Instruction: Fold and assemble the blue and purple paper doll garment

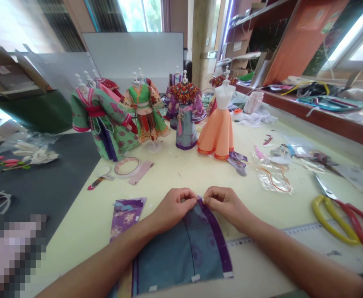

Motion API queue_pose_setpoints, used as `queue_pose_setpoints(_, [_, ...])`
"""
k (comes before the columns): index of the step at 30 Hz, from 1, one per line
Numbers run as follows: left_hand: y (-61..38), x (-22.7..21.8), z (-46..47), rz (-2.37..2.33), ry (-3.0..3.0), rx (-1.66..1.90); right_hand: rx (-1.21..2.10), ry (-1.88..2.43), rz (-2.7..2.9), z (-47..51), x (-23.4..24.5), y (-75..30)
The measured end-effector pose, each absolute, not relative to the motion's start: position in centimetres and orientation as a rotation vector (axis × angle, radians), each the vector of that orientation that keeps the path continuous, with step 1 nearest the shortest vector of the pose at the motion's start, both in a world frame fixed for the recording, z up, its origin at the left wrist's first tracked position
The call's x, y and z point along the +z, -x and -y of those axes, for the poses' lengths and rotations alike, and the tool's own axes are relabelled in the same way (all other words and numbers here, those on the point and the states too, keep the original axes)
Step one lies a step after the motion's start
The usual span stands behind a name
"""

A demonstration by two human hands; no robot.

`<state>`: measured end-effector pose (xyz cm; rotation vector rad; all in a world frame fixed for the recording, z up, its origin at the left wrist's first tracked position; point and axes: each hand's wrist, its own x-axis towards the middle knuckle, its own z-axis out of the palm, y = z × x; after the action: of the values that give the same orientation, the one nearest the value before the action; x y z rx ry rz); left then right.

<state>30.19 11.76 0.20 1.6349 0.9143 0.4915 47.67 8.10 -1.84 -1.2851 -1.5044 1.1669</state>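
Observation:
A blue-grey fabric piece point(165, 256) with a dark purple border lies on the pale table in front of me. Small white tabs of tape stick to its near edge. My left hand point(176, 207) pinches the far edge of this fabric near the purple corner. Just to the right, my right hand point(224, 203) pinches the same corner, its fingertips close to the left ones. A purple patterned fabric strip point(125, 215) lies left of the blue-grey piece, partly under my left forearm.
Several dressed doll mannequins stand at the back, among them one in an orange skirt point(217, 132) and one in a green robe point(119, 120). Scissors point(336, 219) lie at right beside a ruler point(299, 229). A tape roll point(127, 167) sits at centre left.

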Motion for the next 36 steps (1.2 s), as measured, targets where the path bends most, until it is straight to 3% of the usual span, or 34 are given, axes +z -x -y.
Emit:
queue_pose_setpoints(8, [-30.1, 0.0, -11.9, -0.931, -1.648, 0.515, 1.165, 1.24, 1.536, -7.8, -1.3, -47.5])
queue_pose_setpoints(15, [-30.1, 0.2, -11.8, -0.901, -1.634, 0.549, 0.94, 1.255, 1.601, -7.5, -0.9, -47.5])
queue_pose_setpoints(22, [-30.3, 0.4, -11.5, -0.927, -1.793, 0.554, 1.088, 1.212, 1.556, -7.6, -1.0, -47.4])
queue_pose_setpoints(36, [-30.7, 0.6, -11.3, -0.963, -1.902, 0.654, 0.938, 1.3, 1.61, -7.5, -1.0, -47.2])
